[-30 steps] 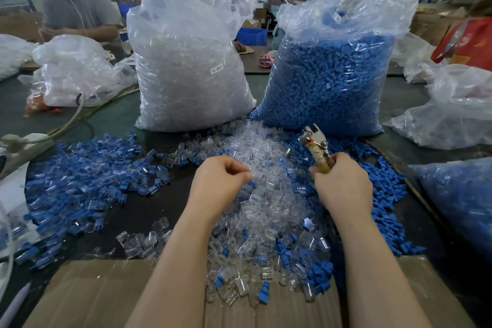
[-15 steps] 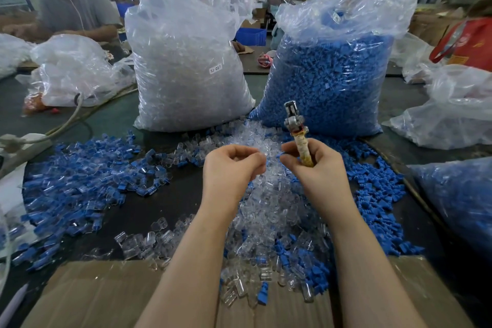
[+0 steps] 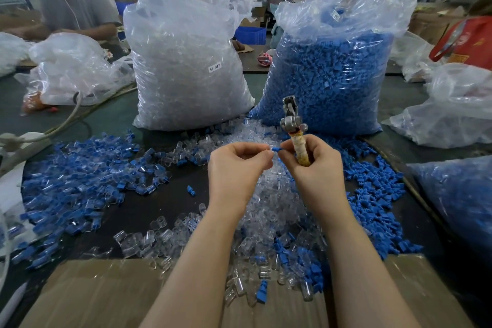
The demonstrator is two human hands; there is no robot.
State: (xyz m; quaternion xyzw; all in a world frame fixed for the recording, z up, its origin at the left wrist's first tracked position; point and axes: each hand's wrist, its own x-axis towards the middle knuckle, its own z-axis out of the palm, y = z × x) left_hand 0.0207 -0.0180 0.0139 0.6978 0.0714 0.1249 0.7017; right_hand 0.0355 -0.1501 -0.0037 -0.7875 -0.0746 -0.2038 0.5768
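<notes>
The plug is a small blue moulded part, held in the air at centre frame between the fingertips of both hands, just above the clear pile.

**Handling.** The plug is judged very light and slightly flexible, with a smooth surface that can slip from a loose pinch. It is unlikely to break, but it is easily dropped and lost among like parts. The best hold is at its ends, thumb against forefinger, with the middle left free.

**Appearance.** It is solid mid-blue, short and stubby. Its finer shape is too small to make out.

**Grip.**
- The left hand has its fingers curled, and the tips pinch the plug's left end. Whether a clear cap also sits in that pinch cannot be told.
- The right hand pinches the right end with thumb and forefinger. Its other fingers are wrapped round the taped handle of the tool, whose metal head points up the frame.

**Surroundings.**
- A blue pile lies at right.
- A mixed pile of blue and clear parts lies at left, on the dark table.
- A clear bag stands at upper centre, with a blue bag to its right.
- Cardboard lies along the lower edge.
</notes>
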